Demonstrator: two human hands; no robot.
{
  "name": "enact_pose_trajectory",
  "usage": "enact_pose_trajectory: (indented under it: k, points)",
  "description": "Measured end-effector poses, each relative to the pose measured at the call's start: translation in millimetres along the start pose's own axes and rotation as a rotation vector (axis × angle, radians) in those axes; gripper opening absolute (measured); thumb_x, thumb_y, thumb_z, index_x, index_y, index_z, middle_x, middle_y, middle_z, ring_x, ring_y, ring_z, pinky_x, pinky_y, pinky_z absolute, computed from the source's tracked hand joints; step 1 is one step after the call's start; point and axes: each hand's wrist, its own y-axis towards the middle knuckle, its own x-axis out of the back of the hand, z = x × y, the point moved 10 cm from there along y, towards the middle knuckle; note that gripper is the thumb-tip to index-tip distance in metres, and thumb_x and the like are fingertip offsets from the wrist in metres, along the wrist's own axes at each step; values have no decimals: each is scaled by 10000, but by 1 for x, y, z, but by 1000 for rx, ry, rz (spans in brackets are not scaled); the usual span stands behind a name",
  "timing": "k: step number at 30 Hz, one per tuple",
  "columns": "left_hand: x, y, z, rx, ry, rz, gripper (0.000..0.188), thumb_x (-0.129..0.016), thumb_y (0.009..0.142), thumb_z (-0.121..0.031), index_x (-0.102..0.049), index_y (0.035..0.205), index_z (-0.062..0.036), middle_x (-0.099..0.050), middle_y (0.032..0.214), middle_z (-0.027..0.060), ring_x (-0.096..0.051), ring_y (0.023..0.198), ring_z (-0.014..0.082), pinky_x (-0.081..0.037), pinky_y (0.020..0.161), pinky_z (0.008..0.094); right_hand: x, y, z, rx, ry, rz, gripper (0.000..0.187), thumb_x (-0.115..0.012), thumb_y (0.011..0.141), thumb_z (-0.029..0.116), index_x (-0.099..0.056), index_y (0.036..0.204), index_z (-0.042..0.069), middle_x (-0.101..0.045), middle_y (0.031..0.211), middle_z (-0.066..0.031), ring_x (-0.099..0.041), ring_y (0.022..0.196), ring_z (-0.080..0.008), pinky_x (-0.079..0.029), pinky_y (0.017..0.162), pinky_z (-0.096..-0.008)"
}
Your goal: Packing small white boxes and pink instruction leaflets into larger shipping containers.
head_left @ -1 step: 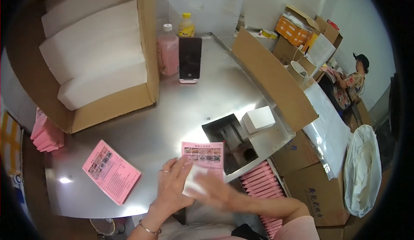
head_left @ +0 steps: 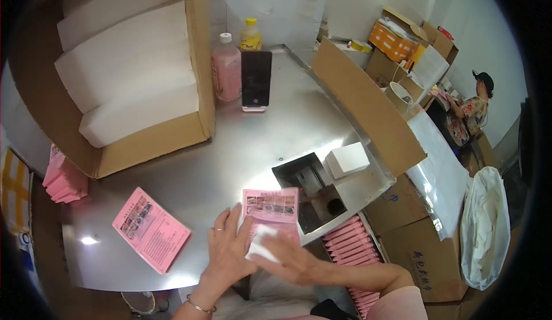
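Observation:
A pink printed packet [head_left: 273, 205] with rows of small pictures lies at the near edge of the metal table, in front of me. My left hand [head_left: 227, 248], with a ring and a bracelet, grips the packet's left side with its fingers along the edge. From the right, my right hand [head_left: 296, 262] reaches over the packet's lower part, its fingers blurred by motion. It holds a folded white tissue [head_left: 263, 244] against the packet. To the left lies a stack of similar pink packets [head_left: 152, 230].
A large carton [head_left: 150, 152] of white tissue bundles stands at the far left. Behind are a phone [head_left: 256, 81] and two bottles [head_left: 226, 70]. A black tray opening [head_left: 307, 176] and white block [head_left: 347, 160] sit right, above a box of pink packets [head_left: 353, 245]. Another person [head_left: 468, 110] sits far right.
My right hand and the white tissue have shifted slightly. The packet's printed upper part looks a little more lifted or creased. The whole view has moved a touch.

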Motion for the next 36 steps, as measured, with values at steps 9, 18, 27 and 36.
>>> enact_pose_trajectory:
  k: [9, 18, 27, 36]
  points:
    - [-13, 16, 1, 67, 262, 67, 762, -771, 686, -414, -563, 1331, -67, -322, 1545, 242, -287, 1389, 483, -264, 1026, 611, 1, 26, -64, -201, 96, -74, 354, -657, 725, 54, -604, 1066, -26, -590, 999, -190, -588, 933, -348, -469, 797, -459]
    - [4, 20, -7, 125, 337, -111, 555, -728, 760, -499, -650, 1168, -132, -534, 1283, 174, -448, 1122, 373, -336, 812, 478, 100, -56, -215, -769, -730, -218, 153, -651, 874, 142, -672, 983, 37, -578, 893, -150, -560, 926, -327, -457, 795, -458]
    - [-4, 20, -20, -20, 315, -3, 454, -730, 799, -459, -643, 1037, -83, -579, 1110, 154, -491, 882, 316, -341, 758, 452, 108, -64, -214, -724, -541, -418, 105, -641, 873, 92, -696, 883, 3, -561, 857, -152, -535, 867, -326, -453, 758, -412]
    - [-16, 20, -13, -7, 167, 2, 438, -742, 802, -327, -620, 1126, -58, -557, 1114, 201, -499, 872, 340, -394, 726, 436, 115, -74, -218, -742, -472, -420, 251, -638, 807, 11, -701, 1049, 38, -599, 950, -164, -555, 934, -347, -459, 820, -431]
